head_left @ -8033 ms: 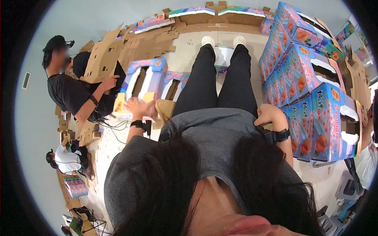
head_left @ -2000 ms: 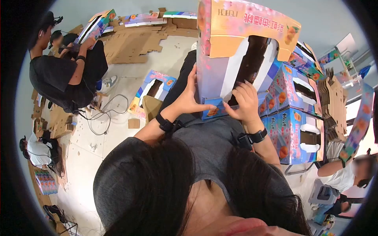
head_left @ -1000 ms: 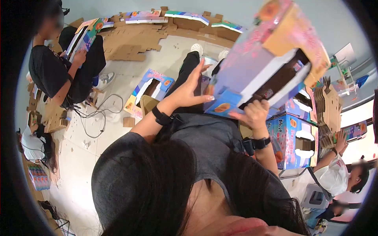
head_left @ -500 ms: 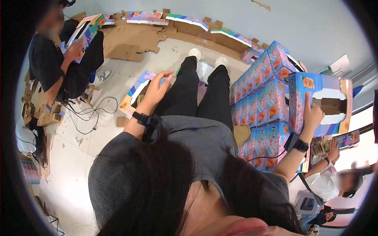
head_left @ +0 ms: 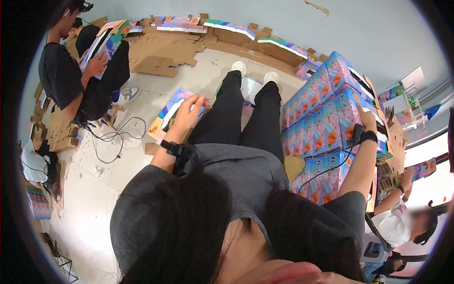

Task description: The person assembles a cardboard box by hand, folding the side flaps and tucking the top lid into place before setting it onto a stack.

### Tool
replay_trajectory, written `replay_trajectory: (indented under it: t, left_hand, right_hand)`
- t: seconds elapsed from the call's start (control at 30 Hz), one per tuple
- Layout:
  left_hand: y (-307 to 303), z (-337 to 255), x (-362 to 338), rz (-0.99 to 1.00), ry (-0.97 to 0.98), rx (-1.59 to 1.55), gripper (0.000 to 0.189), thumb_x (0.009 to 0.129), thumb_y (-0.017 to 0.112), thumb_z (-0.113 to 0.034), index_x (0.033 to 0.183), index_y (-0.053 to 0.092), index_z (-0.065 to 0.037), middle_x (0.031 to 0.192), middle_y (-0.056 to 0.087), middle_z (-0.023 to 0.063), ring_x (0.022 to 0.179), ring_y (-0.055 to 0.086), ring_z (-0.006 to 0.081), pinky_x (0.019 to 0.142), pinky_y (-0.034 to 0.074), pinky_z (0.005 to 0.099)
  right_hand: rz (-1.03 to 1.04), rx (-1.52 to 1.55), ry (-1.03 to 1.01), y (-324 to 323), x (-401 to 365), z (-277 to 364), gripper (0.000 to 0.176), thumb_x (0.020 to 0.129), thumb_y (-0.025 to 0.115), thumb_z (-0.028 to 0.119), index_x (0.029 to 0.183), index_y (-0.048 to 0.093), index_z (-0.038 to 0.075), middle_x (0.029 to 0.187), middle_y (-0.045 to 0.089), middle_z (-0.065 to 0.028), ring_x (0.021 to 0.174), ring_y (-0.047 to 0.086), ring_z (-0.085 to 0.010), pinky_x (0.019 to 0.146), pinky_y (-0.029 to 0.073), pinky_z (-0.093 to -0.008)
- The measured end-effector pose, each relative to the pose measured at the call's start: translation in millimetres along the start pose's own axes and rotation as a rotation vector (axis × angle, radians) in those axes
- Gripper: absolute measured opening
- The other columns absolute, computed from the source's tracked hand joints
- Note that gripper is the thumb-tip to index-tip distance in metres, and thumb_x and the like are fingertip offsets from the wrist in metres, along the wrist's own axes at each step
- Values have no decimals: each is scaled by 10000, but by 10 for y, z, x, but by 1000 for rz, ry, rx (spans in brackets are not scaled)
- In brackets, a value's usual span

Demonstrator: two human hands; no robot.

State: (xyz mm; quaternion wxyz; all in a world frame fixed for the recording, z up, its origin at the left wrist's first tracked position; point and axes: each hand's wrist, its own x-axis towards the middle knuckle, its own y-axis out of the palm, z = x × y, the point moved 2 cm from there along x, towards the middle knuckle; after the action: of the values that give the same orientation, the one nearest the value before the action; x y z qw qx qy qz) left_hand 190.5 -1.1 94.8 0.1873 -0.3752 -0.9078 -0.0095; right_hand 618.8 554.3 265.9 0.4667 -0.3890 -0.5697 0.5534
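My right hand (head_left: pixel 368 118) rests on the upper edge of a printed blue-and-pink carton (head_left: pixel 349 116) with an orange fruit picture, at the near end of the stack's middle row. Its fingers bend over the carton's edge and are partly hidden. My left hand (head_left: pixel 190 111) hovers beside my left thigh, fingers loosely bent and apart, holding nothing that I can see. Just beyond it, another printed carton (head_left: pixel 163 113) with a cut-out opening lies on the floor, partly covered by my hand and forearm.
More stacked cartons (head_left: pixel 302 116) stand at my right. Flat brown cardboard (head_left: pixel 158 49) and printed strips (head_left: pixel 229 27) line the wall. A person at left (head_left: pixel 64 80) holds a printed carton (head_left: pixel 106 47). Black cable (head_left: pixel 97 142) lies on the floor. Another person (head_left: pixel 392 220) is at lower right.
My right hand has brought the carton left onto the end of the stack's middle row. My left hand has stayed nearly in place, its fingers slightly more bent.
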Motion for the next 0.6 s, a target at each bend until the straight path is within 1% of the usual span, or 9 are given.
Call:
replay_trajectory:
  t: [0.07,0.1,0.2,0.23,0.33,0.4,0.43,0.53,0.6]
  left_hand:
    - [-42,-1,-4,-46,10,-32,351,1072,467,-256,1116,666,30,923,694,89,882,664,160,827,517,295]
    - [-88,12,-15,-56,2,-36,350,1076,460,-255,1130,660,26,917,689,84,880,661,155,829,517,291]
    - [-153,-2,-47,-83,-20,-54,352,1083,439,-248,1136,657,23,911,680,81,873,652,145,827,517,286]
    - [-157,-2,-52,-92,-26,-63,354,1086,432,-245,1132,658,24,912,678,82,871,649,142,826,517,285]
    - [-207,75,-32,-118,-12,-52,356,1089,421,-237,1129,659,25,909,673,81,869,645,138,827,517,287]
    - [-202,52,-24,-120,-22,-22,368,1091,419,-246,1124,659,31,904,668,78,858,638,133,817,519,283]
    - [-198,42,-23,-121,-13,-21,371,1091,420,-250,1122,659,32,903,667,77,855,636,131,813,520,282]
    - [-194,-19,-45,-136,7,-13,383,1092,422,-266,1120,659,34,900,664,75,848,633,128,802,523,277]
    - [-196,-21,-44,-164,-2,-63,389,1091,423,-273,1120,659,36,901,664,75,848,633,128,798,524,275]
  right_hand:
    - [-20,-82,100,-67,-200,-10,1100,816,379,873,1277,608,-99,1343,564,-316,1305,523,-443,1149,184,-635]
    - [6,-79,98,55,-57,-124,988,859,349,833,1330,617,7,1341,608,-238,1327,523,-393,1124,16,-713]
    - [32,-125,53,2,-165,-65,976,851,372,832,1435,526,66,1324,630,-213,1319,536,-377,1132,0,-712]
    - [62,-145,50,34,-152,-89,941,841,441,800,1512,426,140,1408,574,-193,1353,497,-385,1117,6,-746]
    - [31,-135,40,86,-588,109,861,822,579,700,1524,411,230,1518,455,-195,1401,428,-410,1117,59,-756]
    - [46,-242,56,-82,-1107,478,784,828,632,602,1518,410,304,1533,424,-195,1409,400,-428,1116,119,-751]
    - [54,-293,66,-141,-1249,569,759,831,658,553,1515,409,341,1540,409,-194,1413,386,-437,1116,149,-748]
    - [-107,-237,62,202,-894,309,670,864,659,468,1490,432,399,1470,470,-200,1377,420,-435,1114,224,-716]
    - [-147,-216,36,237,-850,296,680,852,671,450,1488,437,398,1427,505,-210,1343,445,-449,1095,275,-701]
